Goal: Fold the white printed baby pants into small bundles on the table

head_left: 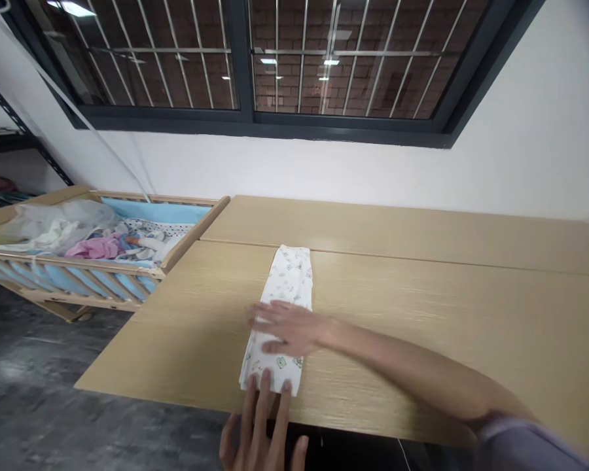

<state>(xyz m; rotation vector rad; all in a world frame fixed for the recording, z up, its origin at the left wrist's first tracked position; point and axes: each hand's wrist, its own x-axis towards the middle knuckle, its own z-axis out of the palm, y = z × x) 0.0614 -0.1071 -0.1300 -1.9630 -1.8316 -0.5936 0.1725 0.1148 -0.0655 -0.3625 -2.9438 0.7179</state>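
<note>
A long, narrow folded white cloth (pixel 289 278) with small printed figures lies flat on the wooden table (pixel 422 314). It looks like a small garment, but its exact kind cannot be made out. Across its middle, my right hand (pixel 289 327) rests palm down with fingers stretched to the left, slightly blurred. At the near end, the fingertips of my left hand (pixel 262 425) touch the cloth's edge, its fingers spread and pointing away from me. Neither hand grips the cloth.
Left of the table stands a wooden crib (pixel 196 235) with blue lining, holding crumpled clothes (pixel 98 247) and a translucent plastic bag (pixel 73 219). Behind the table are a white wall (pixel 324 170) and a barred window (pixel 245 121). A dark shelf (pixel 10 144) is at far left.
</note>
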